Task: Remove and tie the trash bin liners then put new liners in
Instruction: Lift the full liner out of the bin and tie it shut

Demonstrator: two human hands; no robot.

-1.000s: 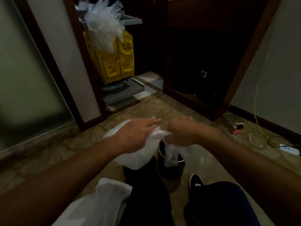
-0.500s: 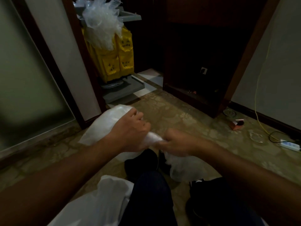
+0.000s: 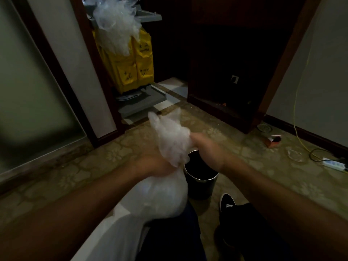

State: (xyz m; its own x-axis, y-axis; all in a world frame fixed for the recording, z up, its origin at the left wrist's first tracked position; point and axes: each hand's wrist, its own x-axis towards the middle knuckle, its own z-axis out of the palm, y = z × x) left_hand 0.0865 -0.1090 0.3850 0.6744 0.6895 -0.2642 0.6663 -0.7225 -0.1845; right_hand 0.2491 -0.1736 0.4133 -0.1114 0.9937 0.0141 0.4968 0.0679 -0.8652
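Observation:
A white plastic bin liner (image 3: 165,193), full and bulging, hangs in front of me over my left knee. My left hand (image 3: 150,164) grips its gathered neck from the left. My right hand (image 3: 205,149) holds the loose top of the bag, which sticks up in two crumpled ends (image 3: 169,132). Just right of the bag a small dark round trash bin (image 3: 201,183) stands on the floor, with no liner visible inside it. The bag hides the fingers of both hands.
A yellow cleaning cart (image 3: 131,68) with a bunch of clear plastic bags (image 3: 116,21) stands in the doorway ahead. A small box (image 3: 273,141), a power strip (image 3: 333,163) and a yellow cable (image 3: 299,102) lie at the right wall. My shoe (image 3: 227,203) is beside the bin.
The bag has swung from a sideways stretch between my hands to upright, body hanging low, loose ends pointing up. The bin, hidden half a second ago, shows again.

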